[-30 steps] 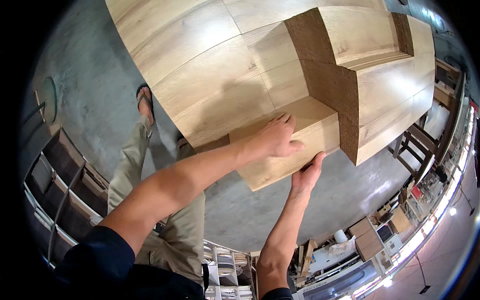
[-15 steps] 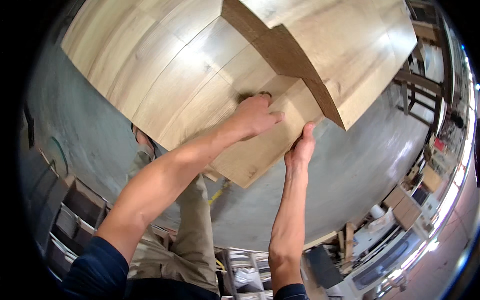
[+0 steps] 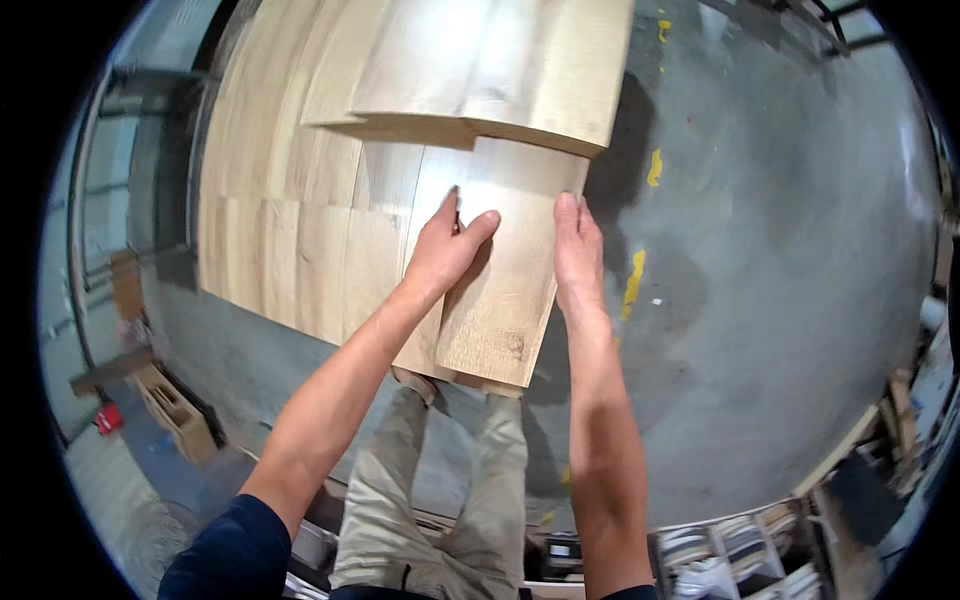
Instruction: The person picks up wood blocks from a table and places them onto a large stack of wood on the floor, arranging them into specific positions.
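A pale wood-grain plank [image 3: 508, 290] lies lengthwise before me, on top of a layer of similar boards. Along its right long edge sits my right hand [image 3: 578, 250], thumb at the top edge and fingers down the side, closed on it. My left hand [image 3: 448, 248] is at the plank's left side, thumb and forefinger stretched apart, with a shadow beneath the thumb. A small dark patch shows beside the forefinger; I cannot make out what it is. Beyond both hands, a higher layer of boards [image 3: 480, 70] rises with a brown front edge.
More flat boards [image 3: 270, 240] spread to the left. Grey floor [image 3: 760, 300] with yellow marks [image 3: 634, 285] lies right of the stack. Behind me are compartments [image 3: 720, 560] holding stacked pieces. A small wooden box [image 3: 175, 410] stands at the left, near metal framing [image 3: 85, 230].
My view has swung round, so the stack now appears further left and straighter. The left hand has shifted to the plank's left side with its fingers spread; the right stays at the right edge.
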### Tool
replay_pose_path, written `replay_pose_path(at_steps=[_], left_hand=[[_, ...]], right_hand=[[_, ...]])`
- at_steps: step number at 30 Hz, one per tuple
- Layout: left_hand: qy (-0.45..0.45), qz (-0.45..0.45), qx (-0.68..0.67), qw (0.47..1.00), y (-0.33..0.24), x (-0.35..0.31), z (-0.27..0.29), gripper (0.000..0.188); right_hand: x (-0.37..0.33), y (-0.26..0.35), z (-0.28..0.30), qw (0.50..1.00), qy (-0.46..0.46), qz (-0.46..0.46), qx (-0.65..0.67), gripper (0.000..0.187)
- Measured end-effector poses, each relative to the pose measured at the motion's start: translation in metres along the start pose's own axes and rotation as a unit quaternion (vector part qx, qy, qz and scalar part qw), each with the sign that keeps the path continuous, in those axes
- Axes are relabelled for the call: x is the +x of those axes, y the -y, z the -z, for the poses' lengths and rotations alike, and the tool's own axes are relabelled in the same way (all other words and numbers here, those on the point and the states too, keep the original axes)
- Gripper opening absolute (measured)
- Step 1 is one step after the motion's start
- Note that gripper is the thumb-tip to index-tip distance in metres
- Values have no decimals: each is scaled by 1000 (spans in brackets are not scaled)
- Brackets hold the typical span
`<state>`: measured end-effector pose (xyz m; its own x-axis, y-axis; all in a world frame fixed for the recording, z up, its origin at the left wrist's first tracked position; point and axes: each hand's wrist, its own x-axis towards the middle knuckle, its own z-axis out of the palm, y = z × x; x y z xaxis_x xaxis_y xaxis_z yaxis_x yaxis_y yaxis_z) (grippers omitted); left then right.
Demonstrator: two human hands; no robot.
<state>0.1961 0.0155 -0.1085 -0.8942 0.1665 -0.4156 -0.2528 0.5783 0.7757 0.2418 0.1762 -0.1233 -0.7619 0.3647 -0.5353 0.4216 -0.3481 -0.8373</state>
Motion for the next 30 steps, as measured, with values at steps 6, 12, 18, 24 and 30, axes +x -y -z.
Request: replay_pose_path(at_steps=[6, 12, 18, 24, 30], left_hand=[[-80, -264, 355, 893, -41, -28, -21, 69], [-45, -284, 461, 840, -41, -36, -45, 64], [-36, -285, 487, 825, -41, -33, -46, 61], [-38, -293, 452, 842, -35, -31, -43, 64], [-38, -301, 442, 844, -35, -30, -44, 64]], right_hand=[[-62, -24, 17, 996, -19, 37, -80, 65], [-148, -91, 27, 998, -35, 20, 41, 71], [-171, -110, 22, 994, -56, 10, 97, 68], [-163, -108, 15, 977, -122, -64, 160, 62], [-170, -112, -13, 779, -217, -171, 563, 49]])
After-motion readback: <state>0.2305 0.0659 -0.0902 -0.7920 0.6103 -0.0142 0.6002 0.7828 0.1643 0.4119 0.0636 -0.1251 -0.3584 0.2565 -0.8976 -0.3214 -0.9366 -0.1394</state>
